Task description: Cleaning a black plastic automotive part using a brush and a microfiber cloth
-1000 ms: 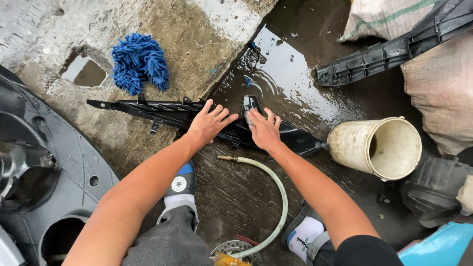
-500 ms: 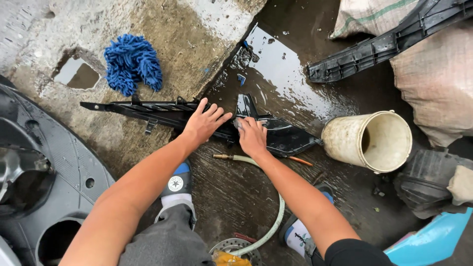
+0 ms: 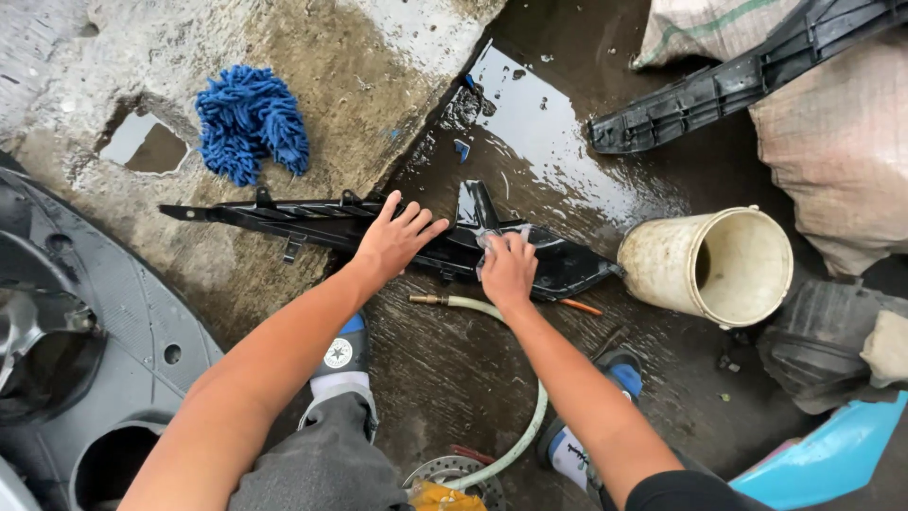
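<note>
1. Since half a second ago: right hand [image 3: 508,270] has slid a little rightward along the long black plastic vehicle trim panel [image 3: 558,265], from just beside the left hand to a spot further along the glossy section. Judgement: this reads as one stroke of a wiping or scrubbing pass over the panel face.
2. Since the same frame: left hand [image 3: 392,238] has barely shifted; the panel, bucket and mitt lie as before.
3. Head view, left hand: flat, fingers spread, palm pressed on the panel's middle, apparently pinning it down; nothing is gripped.
4. Head view, right hand: fingers curled down on the panel, with a small pale scrap showing at the fingertips. Whether that is a cloth, a sponge or foam, I cannot tell, so I cannot tell if the hand is clamped on anything.
5. Hands relative to each other: apart, a short stretch of panel between them.
6. Panel position: lying flat on the wet concrete floor [image 3: 454,369], crosswise before the person, its ribbed end reaching left below the blue chenille wash mitt [image 3: 251,121], its glossy end just beside the tipped cream plastic bucket [image 3: 709,265].
7. Pale green hose with brass nozzle [image 3: 515,378]: on the floor, just nearer the person than the panel.
</note>
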